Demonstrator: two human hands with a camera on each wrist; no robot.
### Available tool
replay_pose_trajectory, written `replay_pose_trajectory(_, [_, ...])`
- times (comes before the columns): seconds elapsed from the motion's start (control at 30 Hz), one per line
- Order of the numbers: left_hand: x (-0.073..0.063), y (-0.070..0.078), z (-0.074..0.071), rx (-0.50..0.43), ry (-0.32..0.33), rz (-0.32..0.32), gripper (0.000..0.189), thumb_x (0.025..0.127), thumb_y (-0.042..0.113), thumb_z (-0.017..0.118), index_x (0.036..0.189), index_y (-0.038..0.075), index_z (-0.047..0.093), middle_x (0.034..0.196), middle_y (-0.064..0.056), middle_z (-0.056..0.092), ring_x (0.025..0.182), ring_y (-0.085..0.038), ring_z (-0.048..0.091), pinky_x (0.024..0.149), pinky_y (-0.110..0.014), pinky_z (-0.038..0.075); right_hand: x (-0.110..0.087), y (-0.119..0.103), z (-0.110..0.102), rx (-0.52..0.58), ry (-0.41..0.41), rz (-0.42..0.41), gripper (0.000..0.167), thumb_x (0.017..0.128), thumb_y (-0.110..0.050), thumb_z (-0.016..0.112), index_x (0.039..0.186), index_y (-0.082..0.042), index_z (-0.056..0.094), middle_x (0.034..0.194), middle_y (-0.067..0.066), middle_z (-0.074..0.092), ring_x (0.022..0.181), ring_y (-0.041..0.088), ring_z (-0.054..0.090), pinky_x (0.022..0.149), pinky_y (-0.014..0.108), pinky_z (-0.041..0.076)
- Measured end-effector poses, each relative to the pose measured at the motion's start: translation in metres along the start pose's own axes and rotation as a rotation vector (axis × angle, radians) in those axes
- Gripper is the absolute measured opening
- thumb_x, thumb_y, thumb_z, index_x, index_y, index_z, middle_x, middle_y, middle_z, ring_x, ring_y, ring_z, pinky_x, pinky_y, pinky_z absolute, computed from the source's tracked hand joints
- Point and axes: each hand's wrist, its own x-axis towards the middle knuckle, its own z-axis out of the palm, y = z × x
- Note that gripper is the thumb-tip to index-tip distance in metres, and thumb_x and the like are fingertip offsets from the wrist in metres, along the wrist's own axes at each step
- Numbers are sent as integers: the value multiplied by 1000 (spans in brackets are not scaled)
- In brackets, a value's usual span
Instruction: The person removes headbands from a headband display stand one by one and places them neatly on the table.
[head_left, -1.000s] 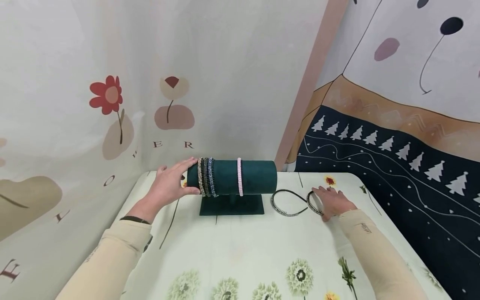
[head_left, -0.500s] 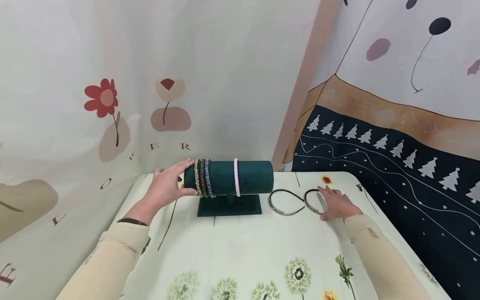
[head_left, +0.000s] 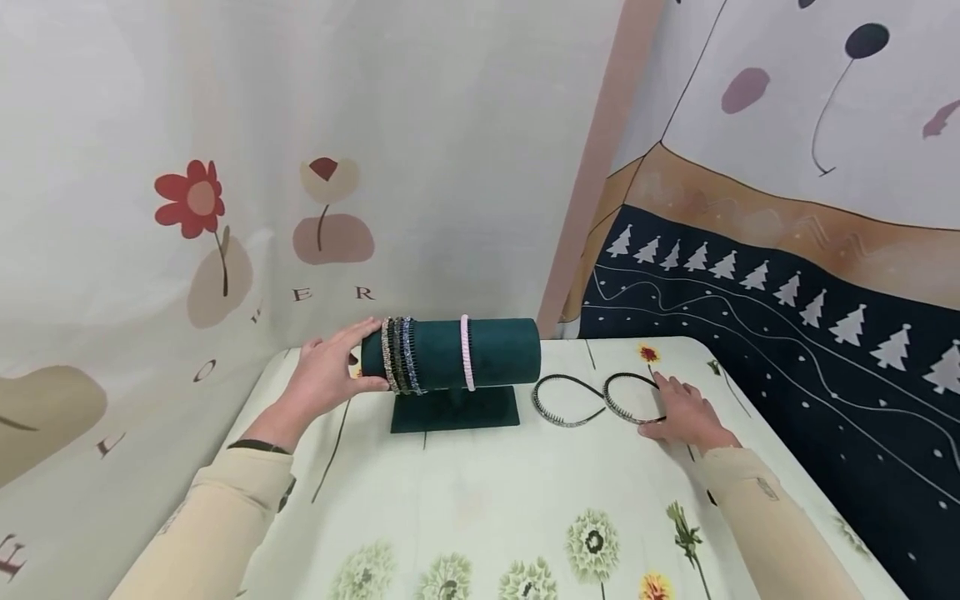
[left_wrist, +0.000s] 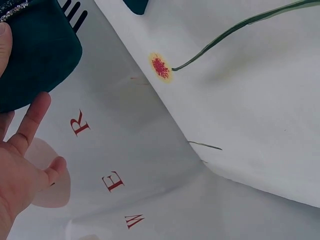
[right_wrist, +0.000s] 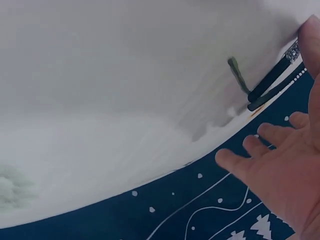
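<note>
My left hand [head_left: 330, 367] holds the left end of a dark green velvet headband stand [head_left: 504, 353], thumb in front and fingers over the top and behind. Several headbands circle its roll: beige, dark and blue glittery headbands [head_left: 400, 356] near my thumb, and a pink headband [head_left: 467, 353] nearer the middle. On the table to the right lie two black toothed headbands, a left one [head_left: 550, 416] and a right one [head_left: 618, 412]. My right hand [head_left: 690, 415] is at the right headband's ends [right_wrist: 270, 80], fingers spread and loose; whether the thumb touches it is unclear.
The stand's flat base [head_left: 455, 412] rests on a table with a white flower-print cloth [head_left: 480, 492]. A pale printed curtain [head_left: 450, 167] hangs behind and to the left. Dark blue tree-print cloth [head_left: 825, 375] lies beyond the right edge.
My right hand has slid rightward, exposing more of the right headband, which stays put on the table. My left hand keeps its hold on the stand. The head view has panned slightly right.
</note>
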Motion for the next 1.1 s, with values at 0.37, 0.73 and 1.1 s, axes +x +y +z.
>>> replay_pose_trajectory(0.37, [-1, 0, 0, -26, -2, -1, 104, 83, 38, 93, 169, 21, 35, 176, -12, 33, 104, -33, 73, 119, -78, 24, -15, -8, 3, -95, 137, -13, 113, 89, -56, 81, 169, -2, 22, 168, 37, 29, 145, 65, 35, 111, 80, 38])
replay_pose_trajectory(0.73, [-1, 4, -2, -24, -14, -3, 104, 85, 38, 92, 169, 20, 34, 176, -13, 32, 111, -36, 70, 111, -73, 38, -18, -32, -25, 207, 241, -51, 106, 90, -77, 69, 171, -23, 26, 170, 21, 39, 118, 40, 66, 72, 43, 51])
replay_pose_trajectory(1.1, [0, 4, -4, -24, -22, -14, 105, 85, 37, 92, 169, 19, 33, 177, -13, 31, 110, -36, 70, 114, -76, 35, -6, -84, -53, 319, 265, -183, 103, 93, -67, 73, 172, -25, 23, 171, 15, 41, 124, 36, 63, 80, 45, 56])
